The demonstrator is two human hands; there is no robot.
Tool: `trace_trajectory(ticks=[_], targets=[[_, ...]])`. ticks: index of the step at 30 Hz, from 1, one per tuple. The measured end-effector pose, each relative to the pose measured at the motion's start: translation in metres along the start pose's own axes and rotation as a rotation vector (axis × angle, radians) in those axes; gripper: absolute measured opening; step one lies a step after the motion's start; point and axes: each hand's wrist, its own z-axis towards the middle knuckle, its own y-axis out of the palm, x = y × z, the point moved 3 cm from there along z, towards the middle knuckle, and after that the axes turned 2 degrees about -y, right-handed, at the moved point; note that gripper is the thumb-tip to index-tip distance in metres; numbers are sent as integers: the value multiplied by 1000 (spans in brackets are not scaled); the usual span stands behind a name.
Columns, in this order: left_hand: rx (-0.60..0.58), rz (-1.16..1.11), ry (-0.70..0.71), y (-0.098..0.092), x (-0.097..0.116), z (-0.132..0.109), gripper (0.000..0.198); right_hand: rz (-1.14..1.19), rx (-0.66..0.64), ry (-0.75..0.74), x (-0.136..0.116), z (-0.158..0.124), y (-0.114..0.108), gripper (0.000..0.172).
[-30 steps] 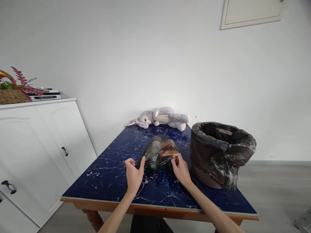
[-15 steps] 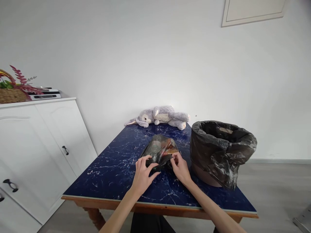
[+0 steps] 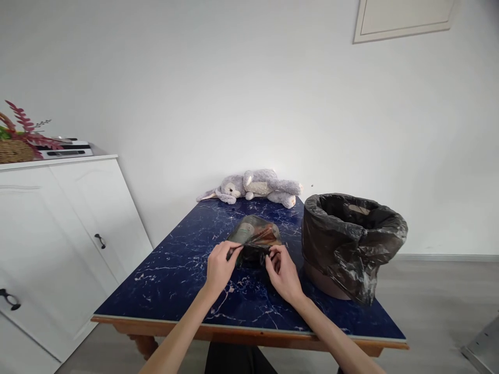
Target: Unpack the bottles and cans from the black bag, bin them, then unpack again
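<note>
A dark, see-through plastic bag (image 3: 255,236) lies on the blue marbled table (image 3: 163,270) in front of me. Items show through its film: something pale and rounded on the left, something orange-brown on the right, neither clear enough to name. My left hand (image 3: 221,265) pinches the bag's near edge at its left between thumb and fingers. At the right end of that edge, my right hand (image 3: 284,272) grips the plastic with bent fingers. The stretch of film between the two hands is pulled fairly straight.
Close to my right forearm stands a trash bin (image 3: 327,280) lined with a black bag (image 3: 343,239) folded over its rim. A grey plush rabbit (image 3: 257,187) lies on its side along the wall. White cabinets (image 3: 78,249) with a wicker basket (image 3: 15,150) stand left.
My left hand has moved left and closed from spread fingers into a pinch on the bag's edge. The right hand keeps its grip, and the edge is now drawn out between them.
</note>
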Motion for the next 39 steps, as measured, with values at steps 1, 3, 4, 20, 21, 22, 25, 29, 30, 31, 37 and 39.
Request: trace_trajectory(ticks=[1, 3, 4, 20, 21, 22, 25, 29, 30, 31, 37, 39], targets=[[-2, -39, -34, -2, 2, 9, 25, -4, 22, -4, -2, -1, -2, 18], [-1, -120, -96, -5, 7, 26, 26, -27, 69, -26, -7, -5, -6, 17], [5, -156, -122, -7, 9, 33, 27, -50, 82, -56, -11, -7, -8, 17], [-115, -652, -385, -3, 37, 72, 38, -3, -341, -155, -23, -11, 12, 37], [-115, -670, -414, -2, 36, 71, 40, -6, -356, -158, -24, -12, 12, 29], [-116, -685, -443, -2, 34, 71, 42, -12, -379, -165, -26, -12, 11, 23], [-114, -725, -523, 0, 26, 72, 49, -52, -449, -198, -32, -13, 11, 15], [-88, -714, -588, -4, 11, 72, 54, -80, -466, -223, -35, -14, 10, 12], [-85, -701, -599, -6, 7, 71, 55, -75, -462, -209, -34, -14, 9, 12], [-86, -684, -610, -9, 5, 70, 55, -71, -454, -190, -34, -14, 9, 15], [-134, -517, -676, -28, -5, 61, 52, -14, -512, -115, -30, -17, 12, 19], [-110, -445, -649, -34, -2, 56, 50, -57, -544, -188, -34, -18, 13, 15]])
